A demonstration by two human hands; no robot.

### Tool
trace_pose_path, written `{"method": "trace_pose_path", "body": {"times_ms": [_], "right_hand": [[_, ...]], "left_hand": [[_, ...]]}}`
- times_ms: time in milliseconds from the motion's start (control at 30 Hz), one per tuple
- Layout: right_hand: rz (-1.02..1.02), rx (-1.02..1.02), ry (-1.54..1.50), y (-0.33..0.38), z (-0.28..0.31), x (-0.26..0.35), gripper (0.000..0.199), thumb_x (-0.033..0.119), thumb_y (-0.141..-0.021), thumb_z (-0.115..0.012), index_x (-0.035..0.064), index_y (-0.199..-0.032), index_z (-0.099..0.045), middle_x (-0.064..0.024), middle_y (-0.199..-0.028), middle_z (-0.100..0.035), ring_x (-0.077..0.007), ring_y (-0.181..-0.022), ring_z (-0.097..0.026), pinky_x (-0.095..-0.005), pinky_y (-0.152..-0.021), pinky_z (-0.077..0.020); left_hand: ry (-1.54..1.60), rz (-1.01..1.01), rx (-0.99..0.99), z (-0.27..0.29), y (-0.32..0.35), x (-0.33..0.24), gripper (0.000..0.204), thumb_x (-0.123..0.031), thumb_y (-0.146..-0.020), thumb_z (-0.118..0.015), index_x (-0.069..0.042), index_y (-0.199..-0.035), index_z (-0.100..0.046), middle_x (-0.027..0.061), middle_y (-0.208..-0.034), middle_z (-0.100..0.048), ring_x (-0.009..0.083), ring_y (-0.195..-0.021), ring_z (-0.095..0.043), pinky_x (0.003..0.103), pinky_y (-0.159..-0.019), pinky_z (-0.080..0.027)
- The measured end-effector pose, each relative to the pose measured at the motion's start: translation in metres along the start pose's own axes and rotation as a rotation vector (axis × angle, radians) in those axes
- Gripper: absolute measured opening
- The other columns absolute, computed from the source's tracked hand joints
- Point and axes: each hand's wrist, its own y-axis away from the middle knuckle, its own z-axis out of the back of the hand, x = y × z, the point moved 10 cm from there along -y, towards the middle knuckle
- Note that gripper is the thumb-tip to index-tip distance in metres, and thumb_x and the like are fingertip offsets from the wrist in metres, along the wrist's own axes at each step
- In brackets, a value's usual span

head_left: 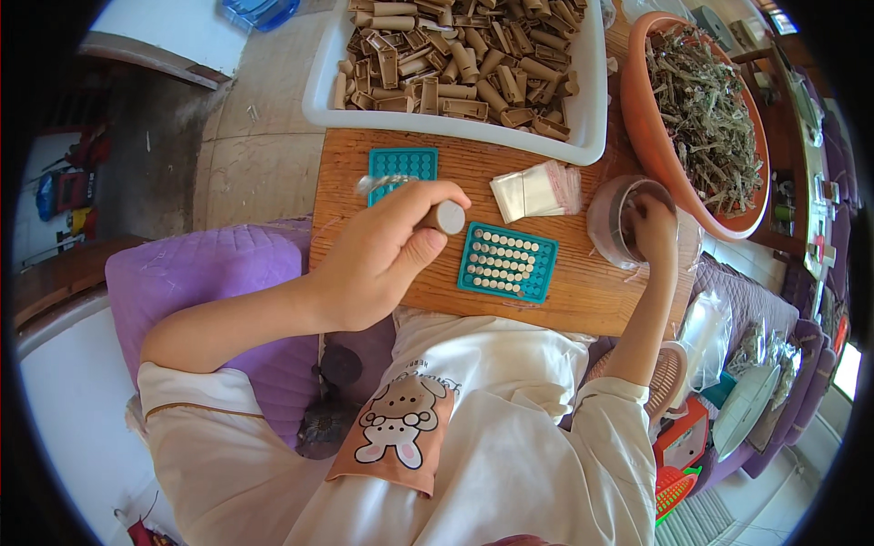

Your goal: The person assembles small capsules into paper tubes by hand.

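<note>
My left hand (pixel 387 241) is closed around a short brown tube (pixel 448 217), whose round greyish end faces me. Just right of that hand lies a teal tray (pixel 470 284) with rows of small pale round pellets (pixel 503 260) in its holes; a few holes at its right side hold none. My right hand (pixel 654 227) reaches into a see-through round tub (pixel 604 221), and its fingertips are hidden inside. Beyond my left hand is a second teal tray (pixel 417 164), with a shiny clear bit of plastic (pixel 371 185) by its near left corner.
A stack of small clear bags (pixel 528 193) lies between tray and tub. At the table's (pixel 583 291) far side stands a white bin (pixel 455 125) full of brown tube-shaped pieces (pixel 464 59). An orange basin (pixel 637 100) of dried plant bits (pixel 701 109) stands at the right.
</note>
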Motion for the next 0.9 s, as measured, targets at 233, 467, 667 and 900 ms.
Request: {"method": "trace_pose_path", "body": {"times_ms": [233, 467, 667, 900], "right_hand": [[-0.211, -0.06, -0.372, 0.015, 0.03, -0.017, 0.016, 0.012, -0.078, -0.058, -0.002, -0.086, -0.06, -0.0057, -0.069, -0.059, -0.0105, -0.057, -0.052, -0.0236, -0.056, -0.0434], [-0.245, -0.148, -0.886, 0.028, 0.029, -0.014, 0.014, 0.007, -0.084, -0.052, -0.0021, -0.091, -0.06, -0.0019, -0.075, -0.058, -0.0055, -0.058, -0.05, -0.0174, -0.055, -0.042], [-0.138, -0.109, -1.345, 0.028, 0.026, 0.049, 0.014, 0.003, -0.084, -0.05, -0.0004, -0.096, -0.055, -0.0031, -0.072, -0.057, -0.0045, -0.055, -0.049, -0.0167, -0.047, -0.0395], [0.013, 0.204, -1.202, 0.056, 0.013, 0.175, 0.007, 0.0, -0.083, -0.048, -0.0003, -0.089, -0.05, -0.0092, -0.086, -0.062, -0.0082, -0.06, -0.055, -0.0186, -0.053, -0.0449]], "left_hand": [[0.341, 0.297, 0.09, -0.017, 0.006, 0.03, 0.031, -0.026, -0.089, -0.045, -0.009, -0.115, -0.04, 0.0052, -0.105, -0.049, 0.0104, -0.091, -0.049, 0.023, -0.065, -0.042], [0.771, 0.529, 0.15, -0.038, 0.014, 0.039, 0.031, -0.028, -0.091, -0.038, -0.009, -0.116, -0.04, 0.0077, -0.109, -0.05, 0.016, -0.092, -0.055, 0.024, -0.066, -0.048], [1.054, 0.749, 0.13, -0.047, 0.023, 0.047, 0.037, -0.035, -0.092, -0.031, -0.008, -0.116, -0.04, 0.0073, -0.113, -0.05, 0.0193, -0.088, -0.061, 0.024, -0.061, -0.052], [1.19, 0.809, 0.111, -0.051, 0.028, 0.049, 0.036, -0.034, -0.092, -0.031, -0.008, -0.116, -0.04, 0.0072, -0.111, -0.052, 0.0185, -0.083, -0.062, 0.024, -0.058, -0.053]]}}
